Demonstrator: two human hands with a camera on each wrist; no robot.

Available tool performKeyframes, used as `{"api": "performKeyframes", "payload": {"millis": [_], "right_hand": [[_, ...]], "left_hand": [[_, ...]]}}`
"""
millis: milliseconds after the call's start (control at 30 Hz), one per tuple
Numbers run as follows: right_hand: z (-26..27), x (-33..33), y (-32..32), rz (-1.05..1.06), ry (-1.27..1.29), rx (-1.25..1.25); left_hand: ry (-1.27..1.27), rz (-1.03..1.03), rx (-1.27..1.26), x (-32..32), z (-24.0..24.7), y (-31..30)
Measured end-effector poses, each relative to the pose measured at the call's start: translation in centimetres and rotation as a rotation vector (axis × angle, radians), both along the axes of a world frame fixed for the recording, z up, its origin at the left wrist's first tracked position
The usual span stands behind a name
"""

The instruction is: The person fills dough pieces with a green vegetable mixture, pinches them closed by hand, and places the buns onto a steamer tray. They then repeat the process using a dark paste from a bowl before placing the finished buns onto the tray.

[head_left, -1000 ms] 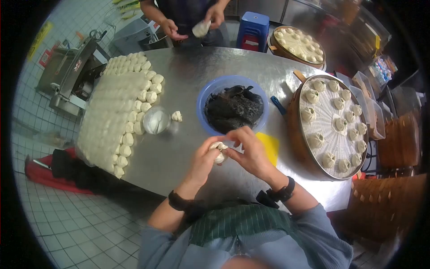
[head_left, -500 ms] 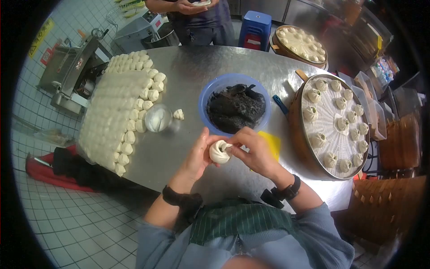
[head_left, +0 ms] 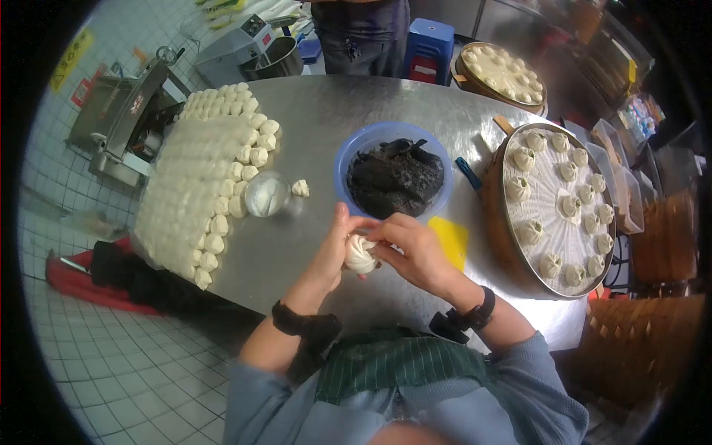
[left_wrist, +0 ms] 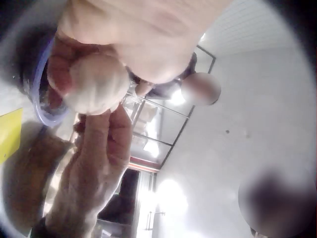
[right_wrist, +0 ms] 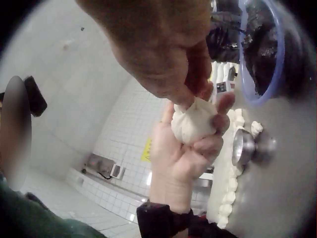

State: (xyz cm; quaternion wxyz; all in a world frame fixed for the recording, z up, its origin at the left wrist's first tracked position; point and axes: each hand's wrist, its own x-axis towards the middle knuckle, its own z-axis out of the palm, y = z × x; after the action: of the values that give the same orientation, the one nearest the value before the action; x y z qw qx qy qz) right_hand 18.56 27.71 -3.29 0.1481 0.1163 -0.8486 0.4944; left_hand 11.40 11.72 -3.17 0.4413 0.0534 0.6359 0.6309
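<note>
A round, pleated dough bun (head_left: 360,256) is between my two hands above the near side of the steel table. My left hand (head_left: 326,256) cups it from the left, its fingers round the side of the dough. Thumb and fingers of my right hand (head_left: 417,252) pinch the gathered top, as the right wrist view also shows with the bun (right_wrist: 194,125) sitting in the left palm. In the left wrist view the bun's smooth underside (left_wrist: 96,84) shows. Just beyond the hands stands a blue-rimmed bowl (head_left: 341,174) of dark filling (head_left: 397,178).
Rows of dough pieces (head_left: 259,156), partly under plastic sheeting (head_left: 182,178), cover the table's left. Beside them are a small metal bowl (head_left: 267,194) and a loose dough lump (head_left: 300,188). Right: a yellow scraper (head_left: 450,241), a blue-handled tool (head_left: 468,173) and a steamer (head_left: 493,222) of buns. A person (head_left: 363,37) stands opposite.
The bun's opening, with dark filling showing half a second ago, is now gathered into swirled pleats under my right fingers. The person opposite has shifted right in view.
</note>
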Motion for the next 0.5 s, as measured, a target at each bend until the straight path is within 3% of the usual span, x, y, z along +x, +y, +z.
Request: {"api": "performKeyframes", "payload": {"millis": [167, 233, 300, 433, 500], "right_hand": [[0.2, 0.1, 0.2, -0.041, 0.072, 0.054], [0.6, 0.2, 0.1, -0.037, 0.062, 0.039], [0.9, 0.1, 0.1, 0.016, 0.23, 0.167], [0.6, -0.3, 0.3, 0.02, 0.183, 0.084], [0.5, -0.4, -0.1, -0.011, 0.003, -0.021]], "left_hand": [[0.255, 0.082, 0.102, 1.3, -0.4, -0.2], [0.201, 0.024, 0.078, 0.5, -0.5, -0.6], [0.151, -0.039, 0.054, 0.0, -0.3, -0.7], [0.187, 0.004, 0.034, -0.2, -1.9, -0.3], [0.257, 0.06, 0.078, 0.0, -2.2, 0.1]]}}
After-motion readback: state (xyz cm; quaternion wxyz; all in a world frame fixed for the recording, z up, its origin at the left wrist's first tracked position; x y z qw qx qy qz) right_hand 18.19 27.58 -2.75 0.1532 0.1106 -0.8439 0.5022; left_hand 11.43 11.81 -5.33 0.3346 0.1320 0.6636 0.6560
